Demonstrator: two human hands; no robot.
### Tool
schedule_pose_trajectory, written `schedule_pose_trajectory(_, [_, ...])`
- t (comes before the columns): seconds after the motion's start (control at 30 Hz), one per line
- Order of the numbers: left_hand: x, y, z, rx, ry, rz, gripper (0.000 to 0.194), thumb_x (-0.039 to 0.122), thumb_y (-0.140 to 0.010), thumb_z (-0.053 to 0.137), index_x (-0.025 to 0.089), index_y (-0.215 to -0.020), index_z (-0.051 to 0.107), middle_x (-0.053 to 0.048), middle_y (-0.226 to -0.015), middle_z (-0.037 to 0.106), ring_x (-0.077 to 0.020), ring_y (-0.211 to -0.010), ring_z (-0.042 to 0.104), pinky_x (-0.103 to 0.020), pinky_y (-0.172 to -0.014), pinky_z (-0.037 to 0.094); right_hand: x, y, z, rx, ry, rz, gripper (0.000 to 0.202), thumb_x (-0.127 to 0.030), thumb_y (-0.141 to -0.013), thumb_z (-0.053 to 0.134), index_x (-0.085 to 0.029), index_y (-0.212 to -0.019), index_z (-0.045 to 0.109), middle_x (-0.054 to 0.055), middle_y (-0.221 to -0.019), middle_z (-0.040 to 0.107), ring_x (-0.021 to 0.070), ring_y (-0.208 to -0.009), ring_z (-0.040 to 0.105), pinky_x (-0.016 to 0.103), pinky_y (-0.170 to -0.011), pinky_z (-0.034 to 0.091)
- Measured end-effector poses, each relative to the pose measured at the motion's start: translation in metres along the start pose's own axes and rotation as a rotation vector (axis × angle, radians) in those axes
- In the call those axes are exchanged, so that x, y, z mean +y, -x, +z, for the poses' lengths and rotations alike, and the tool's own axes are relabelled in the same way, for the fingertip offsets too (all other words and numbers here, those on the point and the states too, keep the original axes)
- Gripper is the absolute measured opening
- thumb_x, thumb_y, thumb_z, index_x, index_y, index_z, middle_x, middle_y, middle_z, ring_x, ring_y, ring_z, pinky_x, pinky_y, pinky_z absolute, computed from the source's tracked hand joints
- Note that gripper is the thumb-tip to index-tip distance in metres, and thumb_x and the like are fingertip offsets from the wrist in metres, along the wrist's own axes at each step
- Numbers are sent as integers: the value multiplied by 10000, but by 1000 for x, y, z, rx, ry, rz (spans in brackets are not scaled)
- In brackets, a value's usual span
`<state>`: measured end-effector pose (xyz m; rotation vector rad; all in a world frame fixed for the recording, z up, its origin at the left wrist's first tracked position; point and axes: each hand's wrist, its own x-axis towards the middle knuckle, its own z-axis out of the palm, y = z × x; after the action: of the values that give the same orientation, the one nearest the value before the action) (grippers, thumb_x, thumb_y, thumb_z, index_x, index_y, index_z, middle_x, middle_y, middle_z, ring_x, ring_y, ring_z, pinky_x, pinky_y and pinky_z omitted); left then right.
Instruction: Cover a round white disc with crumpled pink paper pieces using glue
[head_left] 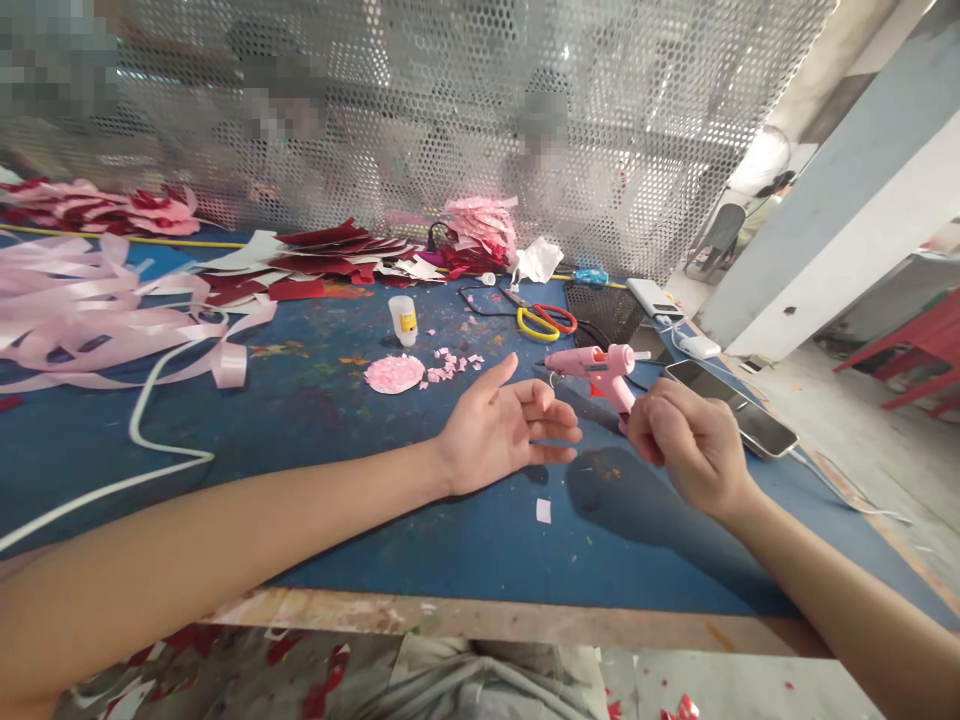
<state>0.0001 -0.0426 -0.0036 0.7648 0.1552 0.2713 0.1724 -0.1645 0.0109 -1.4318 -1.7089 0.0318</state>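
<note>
My left hand (510, 425) rests palm up over the blue table (315, 520), its fingers spread and holding nothing. Closed into a fist, my right hand (686, 445) is beside the handle of a pink glue gun (596, 366); whether anything is inside it is hidden. A pink petal-covered disc (395, 374) lies left of my left hand, with small pink pieces (448, 366) scattered beside it. Behind them stands a small bottle with a yellow label (405, 321). One small pale square (544, 511) lies in front of my hands.
Scissors (546, 321) with yellow and red handles lie behind the glue gun. A phone (739, 408) and power bank (654, 299) are at the right. Pink ribbon (112, 310) and a white cable (161, 450) cover the left side. Metal mesh (420, 130) borders the back.
</note>
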Motion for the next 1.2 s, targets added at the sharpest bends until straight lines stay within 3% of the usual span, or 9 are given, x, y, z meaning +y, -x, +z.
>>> schedule_pose_trajectory(0.2, [-5, 0, 6, 86, -154, 120, 434, 203, -577, 827, 166, -649, 401, 60, -609, 583, -82, -600, 593, -239, -661, 486, -1, 2, -2, 29, -51, -93, 211, -254, -860, 518, -212, -664, 583, -26, -531, 579, 91, -438, 491, 240, -436, 400])
schedule_pose_trajectory(0.33, [-8, -1, 5, 112, -210, 108, 414, 207, -560, 837, 148, -616, 431, 55, -571, 608, -85, -575, 635, -192, -598, 469, 2, -3, -6, -284, -376, -89, 193, -347, -834, 578, -219, -695, 614, -6, -559, 613, 113, -504, 546, 256, -494, 460])
schedule_pose_trajectory(0.43, [-10, -1, 4, 136, -228, 72, 322, 207, -539, 847, 125, -661, 560, 39, -588, 647, -106, -597, 668, -210, -631, 494, 12, -3, -9, -506, -600, -79, 369, -510, -822, 541, -218, -595, 548, -30, -451, 534, 95, -450, 516, 237, -468, 452])
schedule_pose_trajectory(0.57, [-11, -1, 5, 152, -231, 59, 292, 217, -527, 851, 120, -699, 637, 13, -603, 685, -134, -631, 690, -244, -679, 516, 26, 4, -12, -788, -689, -126, 639, -802, -704, 389, -231, -420, 412, -40, -327, 400, 70, -365, 444, 215, -440, 429])
schedule_pose_trajectory(0.7, [-12, 0, 6, 119, -246, 34, 224, 192, -566, 830, 119, -695, 662, -6, -636, 701, -138, -655, 692, -262, -714, 517, 28, 3, -12, -938, -903, -201, 692, -864, -643, 351, -225, -378, 333, -50, -299, 337, 46, -330, 392, 185, -407, 394])
schedule_pose_trajectory(0.8, [-13, 0, 4, 87, -252, 35, 203, 214, -622, 800, 129, -764, 682, -16, -702, 707, -143, -708, 690, -292, -775, 506, 28, -5, -10, -834, -970, -114, 631, -779, -659, 490, -219, -402, 357, -66, -300, 335, 51, -326, 378, 196, -409, 390])
schedule_pose_trajectory(0.97, [-14, 0, 4, 16, -357, 109, 188, 288, -741, 707, 138, -842, 653, 0, -666, 639, -95, -645, 621, -233, -685, 473, 26, -9, -4, -423, -845, 136, 288, -416, -832, 576, -191, -653, 602, -36, -437, 529, 81, -428, 453, 224, -457, 386])
schedule_pose_trajectory(1.1, [-15, 5, 7, 6, -535, 204, 184, 345, -840, 588, 174, -906, 568, 69, -511, 487, -68, -486, 507, -207, -556, 424, 16, -3, 1, -392, -687, 250, 251, -328, -867, 555, -153, -707, 636, -16, -480, 582, 67, -404, 447, 197, -400, 316])
schedule_pose_trajectory(1.2, [-16, 13, 13, 22, -753, 237, 206, 286, -814, 631, 198, -971, 531, 90, -502, 455, -67, -467, 493, -194, -516, 393, 10, -1, 5, -408, -662, 281, 266, -327, -872, 552, -146, -694, 631, -18, -473, 577, 62, -410, 470, 186, -411, 324])
